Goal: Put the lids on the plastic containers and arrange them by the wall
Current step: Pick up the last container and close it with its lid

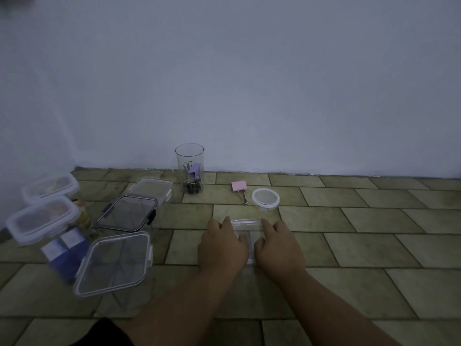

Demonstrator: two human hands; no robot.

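Observation:
A small clear plastic container with its lid (245, 224) stands on the tiled floor in the middle. Both of my hands lie on top of it. My left hand (222, 245) covers its left side and my right hand (278, 245) its right side, fingers reaching to the far edge and thumbs pressing on the lid between them. Most of the container is hidden under my hands. A round clear lid (265, 198) lies further back on the right. A tall clear cylinder (189, 168) holding binder clips stands lidless by the wall.
Several lidded containers are grouped at the left: a big clear one (114, 263), a dark-lidded one (127, 213), a flat one (149, 188) and two tall ones (42, 218) (50, 187). A pink binder clip (239, 187) lies near the round lid.

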